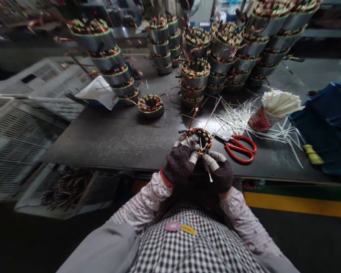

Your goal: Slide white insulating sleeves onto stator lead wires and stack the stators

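Left hand (180, 161) clasps the copper-wound ring (207, 141) in curled fingers; right hand (222, 173) seemingly pinches a white tie (210, 176). Red-handled scissors (235, 145) alongside!

Stator (208, 138) at bench (102, 140) front, scissors (230, 141) right, cable ties (235, 116) behind scissors (more in cup (260, 120)), stator stacks (218, 67) at rear.
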`<state>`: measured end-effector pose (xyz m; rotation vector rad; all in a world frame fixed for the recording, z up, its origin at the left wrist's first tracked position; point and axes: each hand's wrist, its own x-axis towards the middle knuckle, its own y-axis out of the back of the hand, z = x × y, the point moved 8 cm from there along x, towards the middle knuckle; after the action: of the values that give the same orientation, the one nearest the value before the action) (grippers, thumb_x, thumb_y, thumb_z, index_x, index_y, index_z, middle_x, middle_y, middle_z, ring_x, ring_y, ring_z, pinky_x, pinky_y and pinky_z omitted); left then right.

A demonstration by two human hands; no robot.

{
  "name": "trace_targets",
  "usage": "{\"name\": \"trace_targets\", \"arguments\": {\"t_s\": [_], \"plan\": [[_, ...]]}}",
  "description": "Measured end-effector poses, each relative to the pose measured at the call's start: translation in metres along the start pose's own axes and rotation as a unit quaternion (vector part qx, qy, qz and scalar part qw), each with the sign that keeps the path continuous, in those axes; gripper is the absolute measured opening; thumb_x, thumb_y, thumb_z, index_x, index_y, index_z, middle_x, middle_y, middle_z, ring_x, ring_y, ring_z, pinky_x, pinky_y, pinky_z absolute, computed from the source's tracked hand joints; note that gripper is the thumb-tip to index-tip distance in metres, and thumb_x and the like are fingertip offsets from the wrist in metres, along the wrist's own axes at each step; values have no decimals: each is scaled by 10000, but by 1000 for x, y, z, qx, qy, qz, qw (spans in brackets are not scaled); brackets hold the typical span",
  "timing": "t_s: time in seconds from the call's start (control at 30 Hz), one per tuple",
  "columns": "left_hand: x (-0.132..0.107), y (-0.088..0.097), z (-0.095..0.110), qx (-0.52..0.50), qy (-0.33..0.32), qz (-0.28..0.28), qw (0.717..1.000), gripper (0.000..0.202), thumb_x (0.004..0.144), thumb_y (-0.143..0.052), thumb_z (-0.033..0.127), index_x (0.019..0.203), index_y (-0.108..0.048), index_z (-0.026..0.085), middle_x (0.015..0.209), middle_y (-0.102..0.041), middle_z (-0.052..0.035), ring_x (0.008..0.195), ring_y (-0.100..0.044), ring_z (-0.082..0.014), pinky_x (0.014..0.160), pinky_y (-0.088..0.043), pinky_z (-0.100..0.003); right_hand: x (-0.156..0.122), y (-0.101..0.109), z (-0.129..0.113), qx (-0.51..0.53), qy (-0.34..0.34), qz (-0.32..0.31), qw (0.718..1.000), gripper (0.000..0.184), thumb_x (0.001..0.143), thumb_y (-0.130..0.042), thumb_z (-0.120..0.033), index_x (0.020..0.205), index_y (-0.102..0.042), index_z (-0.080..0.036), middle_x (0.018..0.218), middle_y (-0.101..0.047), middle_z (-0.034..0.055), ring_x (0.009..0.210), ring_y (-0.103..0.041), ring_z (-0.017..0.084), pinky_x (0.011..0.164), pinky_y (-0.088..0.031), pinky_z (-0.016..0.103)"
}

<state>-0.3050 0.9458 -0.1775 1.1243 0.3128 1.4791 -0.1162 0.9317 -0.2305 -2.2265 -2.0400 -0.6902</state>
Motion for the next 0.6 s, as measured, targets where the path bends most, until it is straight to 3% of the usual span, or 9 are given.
{"name": "trace_targets", "arguments": {"t_s": [0.1,0.17,0.27,0.33,0.6], "plan": [[-1,-3,-5,-85,48,23,995,285,1088,-690,177,1323,-845,222,1308,-881,-114,1330,-829,-286,1251,-663,-544,2,12,-18,13,38,41,998,241,1056,-788,-473,1100,-871,-251,1109,-870,123,1057,-839,298,957,-722,493],[0,-4,-8,-151,74,39,985,289,1084,-701,158,1338,-834,196,1224,-892,-112,1211,-862,-251,1180,-698,-481,6,19,-27,64,17,44,997,228,1027,-848,-467,1058,-847,-241,1050,-864,97,966,-838,276,878,-728,460],[4,0,-3,-190,55,47,979,195,1027,-795,167,1199,-880,201,1174,-895,-93,1180,-854,-247,1162,-696,-451,17,14,-32,162,-74,-28,984,317,945,-938,-512,976,-800,-228,820,-801,33,642,-728,203,600,-641,350],[7,4,1,-190,42,42,980,136,985,-841,159,1088,-906,220,1139,-898,-71,1193,-842,-250,1196,-674,-461,24,9,-37,170,-98,-77,978,315,928,-945,-502,930,-795,-226,735,-758,12,570,-664,174,538,-580,311],[9,9,5,-163,19,48,985,194,977,-832,128,1118,-912,235,1138,-902,-60,1210,-835,-264,1217,-652,-510,39,6,-41,-1,-35,-96,995,209,979,-809,-441,1014,-874,-246,932,-860,57,866,-806,253,838,-679,417]]}}
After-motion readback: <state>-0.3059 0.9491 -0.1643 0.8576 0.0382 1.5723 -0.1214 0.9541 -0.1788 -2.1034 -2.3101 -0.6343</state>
